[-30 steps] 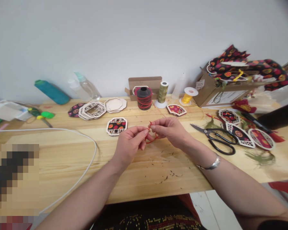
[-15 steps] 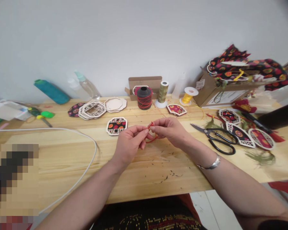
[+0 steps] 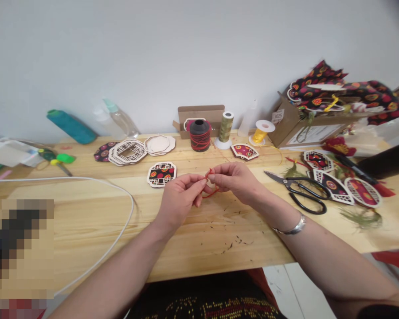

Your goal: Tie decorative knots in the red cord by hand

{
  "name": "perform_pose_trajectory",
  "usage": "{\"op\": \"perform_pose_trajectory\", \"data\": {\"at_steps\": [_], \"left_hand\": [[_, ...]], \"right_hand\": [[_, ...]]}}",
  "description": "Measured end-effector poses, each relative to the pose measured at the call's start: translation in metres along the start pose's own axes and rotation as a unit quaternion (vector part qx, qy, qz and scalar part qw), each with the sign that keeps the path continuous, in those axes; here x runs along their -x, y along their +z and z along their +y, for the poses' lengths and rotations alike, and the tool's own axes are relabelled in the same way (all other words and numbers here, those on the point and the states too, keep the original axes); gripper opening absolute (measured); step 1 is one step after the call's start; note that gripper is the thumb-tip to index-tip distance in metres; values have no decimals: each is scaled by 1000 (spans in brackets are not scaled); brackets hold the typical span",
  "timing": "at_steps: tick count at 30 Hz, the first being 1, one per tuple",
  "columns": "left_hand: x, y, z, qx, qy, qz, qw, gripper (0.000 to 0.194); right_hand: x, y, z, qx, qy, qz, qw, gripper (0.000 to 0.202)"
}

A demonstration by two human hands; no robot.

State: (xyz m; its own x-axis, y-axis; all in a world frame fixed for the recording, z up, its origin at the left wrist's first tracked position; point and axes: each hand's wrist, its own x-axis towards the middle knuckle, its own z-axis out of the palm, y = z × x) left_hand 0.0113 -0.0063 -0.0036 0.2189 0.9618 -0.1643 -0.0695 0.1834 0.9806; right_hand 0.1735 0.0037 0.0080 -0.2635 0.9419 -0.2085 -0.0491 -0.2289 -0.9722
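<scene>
Between both hands is a thin red cord, with a small loop or knot at the fingertips and a strand hanging below. My left hand pinches it between thumb and forefinger. My right hand pinches the same cord from the other side, the fingertips of the two hands nearly touching. Just left of and behind my left hand, an octagonal ornament with a pale lattice frame and dark patterned fabric lies flat on the wooden table.
Black-handled scissors lie right of my right hand, beside several fabric ornaments. Behind the hands stand a red-and-black thread spool, a green spool and a yellow spool. A white cable curves at left; a cardboard box is back right.
</scene>
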Motion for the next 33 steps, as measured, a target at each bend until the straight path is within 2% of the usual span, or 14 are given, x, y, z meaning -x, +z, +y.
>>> {"op": "perform_pose_trajectory", "data": {"at_steps": [24,33], "left_hand": [[1,0,2,34,-9,10,999,18],[-1,-1,-2,33,12,8,999,13]], "right_hand": [[0,-1,0,12,-1,-2,1000,19],[-1,-2,3,27,-8,-9,1000,21]]}}
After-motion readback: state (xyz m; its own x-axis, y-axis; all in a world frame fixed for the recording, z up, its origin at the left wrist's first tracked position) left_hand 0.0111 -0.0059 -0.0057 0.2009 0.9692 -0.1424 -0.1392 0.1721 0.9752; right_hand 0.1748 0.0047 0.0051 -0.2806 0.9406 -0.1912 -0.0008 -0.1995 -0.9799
